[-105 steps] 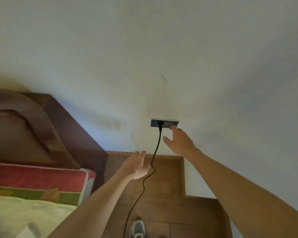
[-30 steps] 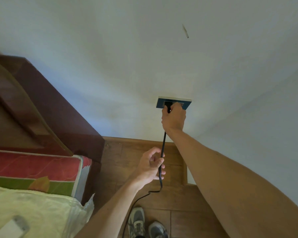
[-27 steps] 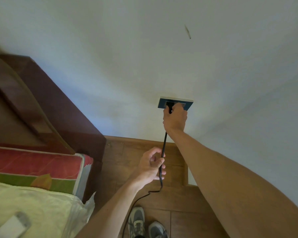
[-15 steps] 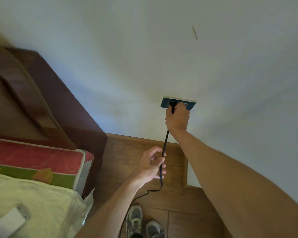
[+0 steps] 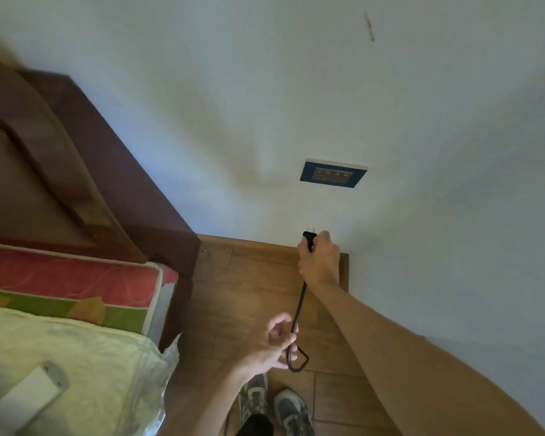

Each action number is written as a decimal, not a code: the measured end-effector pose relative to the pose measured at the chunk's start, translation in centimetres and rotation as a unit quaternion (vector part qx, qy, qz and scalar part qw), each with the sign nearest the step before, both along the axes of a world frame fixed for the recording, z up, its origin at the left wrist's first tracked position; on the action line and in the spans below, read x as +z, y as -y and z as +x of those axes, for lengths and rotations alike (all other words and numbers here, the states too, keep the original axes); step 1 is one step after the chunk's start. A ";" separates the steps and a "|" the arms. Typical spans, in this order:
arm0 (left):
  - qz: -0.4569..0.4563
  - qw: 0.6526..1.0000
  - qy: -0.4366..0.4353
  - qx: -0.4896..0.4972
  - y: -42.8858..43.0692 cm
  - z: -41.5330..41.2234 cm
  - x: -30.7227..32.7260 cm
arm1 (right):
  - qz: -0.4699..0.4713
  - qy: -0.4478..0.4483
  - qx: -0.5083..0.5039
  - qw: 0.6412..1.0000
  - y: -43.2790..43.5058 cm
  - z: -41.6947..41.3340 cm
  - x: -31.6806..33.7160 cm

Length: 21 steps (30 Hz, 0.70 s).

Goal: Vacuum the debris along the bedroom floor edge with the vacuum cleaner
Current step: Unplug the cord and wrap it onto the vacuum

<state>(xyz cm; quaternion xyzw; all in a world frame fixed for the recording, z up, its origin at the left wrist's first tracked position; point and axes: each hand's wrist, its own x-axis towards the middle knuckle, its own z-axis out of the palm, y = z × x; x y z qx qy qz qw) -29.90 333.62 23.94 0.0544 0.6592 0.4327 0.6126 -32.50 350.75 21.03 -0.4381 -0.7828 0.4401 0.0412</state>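
The person is standing close to the white wall (image 5: 265,89), looking down at a strip of wooden floor (image 5: 243,297) between the bed and the corner. The right hand (image 5: 318,261) is gripping the black plug (image 5: 309,238) in a closed fist, thumb side up. The two metal prongs are poking out of the top and pointing up towards the wall. The plug is hanging free in the air, well below the blue-framed wall socket (image 5: 333,176) and apart from it, and both of the socket's outlets are showing bare.

From the fist the black cord (image 5: 300,305) is dropping straight down to the left hand (image 5: 272,344), whose fingers are curling round it a little above the floor. Just under that hand the cord is bending into a small loop (image 5: 298,366). I cannot tell where it is running after that.

The person's two grey shoes (image 5: 291,407) are planted side by side on the boards at the bottom of the view. To the left, the dark wooden headboard (image 5: 85,171) is leaning up against the wall, with a red and green patterned mattress (image 5: 70,287) below it. A pale yellow sheet (image 5: 76,357) is lying over the mattress, and a flat white object (image 5: 26,394), too blurred to name, is lying on the sheet. High on the wall, a thin dark mark (image 5: 369,26) is showing.
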 end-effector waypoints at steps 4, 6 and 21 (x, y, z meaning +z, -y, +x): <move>0.022 0.999 -0.019 0.039 0.2 -0.4 -0.1 | -0.010 -0.034 -0.027 0.999 0.3 -1.1 1.0; 0.030 0.997 -0.044 0.049 0.6 -0.3 -0.1 | -0.010 -0.038 -0.029 0.999 0.5 -1.2 1.5; 0.076 0.966 -0.128 0.213 2.9 1.7 3.3 | -0.016 -0.111 0.107 0.988 4.9 -4.5 7.2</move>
